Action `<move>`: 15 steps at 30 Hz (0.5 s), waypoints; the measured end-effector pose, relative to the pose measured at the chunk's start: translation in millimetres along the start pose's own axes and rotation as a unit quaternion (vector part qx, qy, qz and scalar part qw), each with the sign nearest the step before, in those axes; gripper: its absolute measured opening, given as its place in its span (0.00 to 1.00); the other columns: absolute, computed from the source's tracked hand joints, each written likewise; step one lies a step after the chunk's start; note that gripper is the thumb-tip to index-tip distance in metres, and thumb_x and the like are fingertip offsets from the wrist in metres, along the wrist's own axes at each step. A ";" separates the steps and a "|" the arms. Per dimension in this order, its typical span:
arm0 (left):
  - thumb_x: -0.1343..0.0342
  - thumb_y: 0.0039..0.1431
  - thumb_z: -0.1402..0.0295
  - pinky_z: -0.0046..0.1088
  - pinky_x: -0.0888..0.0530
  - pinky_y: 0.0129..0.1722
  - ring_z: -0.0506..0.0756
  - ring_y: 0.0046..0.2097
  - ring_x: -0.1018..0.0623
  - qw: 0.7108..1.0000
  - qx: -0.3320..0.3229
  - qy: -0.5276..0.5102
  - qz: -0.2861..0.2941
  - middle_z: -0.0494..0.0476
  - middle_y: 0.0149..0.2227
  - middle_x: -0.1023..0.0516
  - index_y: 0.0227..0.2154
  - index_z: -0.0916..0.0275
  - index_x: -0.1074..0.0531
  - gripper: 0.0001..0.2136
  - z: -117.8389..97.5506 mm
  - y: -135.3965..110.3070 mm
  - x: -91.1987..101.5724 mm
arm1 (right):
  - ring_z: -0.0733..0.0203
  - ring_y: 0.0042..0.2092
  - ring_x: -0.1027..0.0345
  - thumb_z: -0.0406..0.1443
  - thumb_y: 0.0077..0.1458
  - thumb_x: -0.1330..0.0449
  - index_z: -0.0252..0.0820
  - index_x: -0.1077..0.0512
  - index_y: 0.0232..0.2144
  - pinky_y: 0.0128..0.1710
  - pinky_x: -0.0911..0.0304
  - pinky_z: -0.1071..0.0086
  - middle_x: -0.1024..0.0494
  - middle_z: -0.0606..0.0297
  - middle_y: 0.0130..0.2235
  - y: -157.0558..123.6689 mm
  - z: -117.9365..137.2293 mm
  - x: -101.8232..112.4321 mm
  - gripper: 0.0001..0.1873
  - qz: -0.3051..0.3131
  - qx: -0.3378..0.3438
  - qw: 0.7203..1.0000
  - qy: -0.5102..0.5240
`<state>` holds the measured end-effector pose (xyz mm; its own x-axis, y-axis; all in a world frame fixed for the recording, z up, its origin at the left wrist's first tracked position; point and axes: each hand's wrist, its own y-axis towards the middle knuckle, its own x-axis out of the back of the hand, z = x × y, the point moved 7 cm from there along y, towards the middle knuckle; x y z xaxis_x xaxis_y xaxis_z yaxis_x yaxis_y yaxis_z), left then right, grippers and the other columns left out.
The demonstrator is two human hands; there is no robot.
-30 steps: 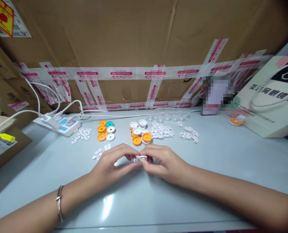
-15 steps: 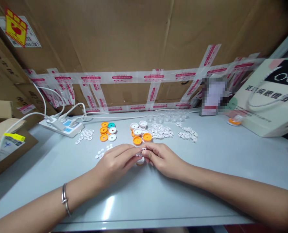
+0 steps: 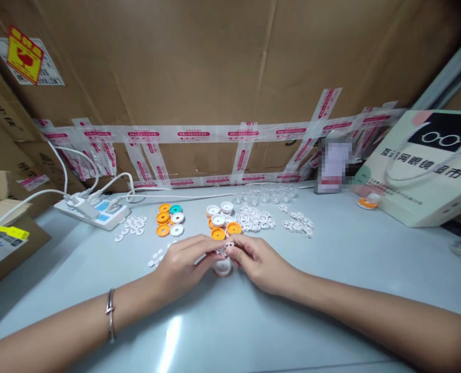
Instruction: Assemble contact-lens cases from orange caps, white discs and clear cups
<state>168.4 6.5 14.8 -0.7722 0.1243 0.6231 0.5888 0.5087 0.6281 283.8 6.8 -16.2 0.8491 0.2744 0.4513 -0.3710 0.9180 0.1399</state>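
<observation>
Nearest me is the silver bracelet on my left wrist, then a white round dish on the bench. Over its far edge, my left hand and right hand meet, each grip pinching a small white openwork piece. Beyond lie orange and white wheels, a heap of white cutouts beside them, then clear cups before a taped cardboard box.

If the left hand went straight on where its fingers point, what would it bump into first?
The left hand would probably meet the right hand first, with the small white piece at their fingertips. Exact depth there is hard to tell.
</observation>
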 end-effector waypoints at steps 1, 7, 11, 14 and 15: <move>0.45 0.54 0.76 0.25 0.26 0.35 0.51 0.34 0.22 1.000 0.012 -0.007 -0.008 0.57 0.34 0.20 0.41 0.60 0.26 0.12 1.9 -0.5 1.8 | 0.68 0.26 0.44 0.39 0.56 0.49 0.39 0.34 0.25 0.26 0.45 0.73 0.36 0.70 0.23 0.7 -1.0 -0.6 0.12 0.008 -0.006 1.000 0.019; 0.42 0.52 0.72 0.28 0.26 0.36 0.52 0.33 0.24 0.990 0.136 -0.029 -0.014 0.56 0.33 0.21 0.37 0.61 0.25 0.08 22.1 -2.6 5.2 | 0.66 0.29 0.36 0.46 0.53 0.46 0.39 0.28 0.35 0.31 0.39 0.70 0.28 0.67 0.27 13.8 -13.7 43.1 0.17 -0.047 -0.038 0.995 0.077; 0.41 0.51 0.68 0.28 0.25 0.38 0.52 0.34 0.24 0.967 0.238 -0.086 -0.020 0.57 0.36 0.22 0.36 0.63 0.26 0.09 39.5 -6.5 2.2 | 0.63 0.32 0.34 0.46 0.49 0.42 0.38 0.28 0.31 0.35 0.39 0.67 0.26 0.65 0.28 22.6 -30.2 92.2 0.17 -0.126 -0.072 0.989 -0.015; 0.41 0.51 0.67 0.29 0.25 0.39 0.52 0.36 0.24 0.955 0.269 -0.119 -0.034 0.58 0.37 0.22 0.36 0.65 0.26 0.10 44.5 -8.4 0.9 | 0.63 0.32 0.33 0.46 0.48 0.41 0.38 0.28 0.28 0.35 0.39 0.67 0.26 0.65 0.29 22.3 -32.2 88.8 0.15 -0.089 -0.084 0.992 0.000; 0.41 0.51 0.67 0.29 0.25 0.39 0.52 0.36 0.24 0.957 0.262 -0.119 -0.035 0.58 0.37 0.22 0.36 0.64 0.26 0.09 43.3 -8.0 0.7 | 0.63 0.32 0.32 0.45 0.49 0.41 0.38 0.28 0.28 0.36 0.38 0.67 0.25 0.65 0.29 20.3 -29.6 80.1 0.15 -0.071 -0.081 0.994 0.021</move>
<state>152.7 39.4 -10.0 -0.8741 0.2333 0.4261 0.3814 0.8728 0.3046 355.4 55.9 -3.3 0.9050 0.1478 0.3989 -0.1839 0.9815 0.0536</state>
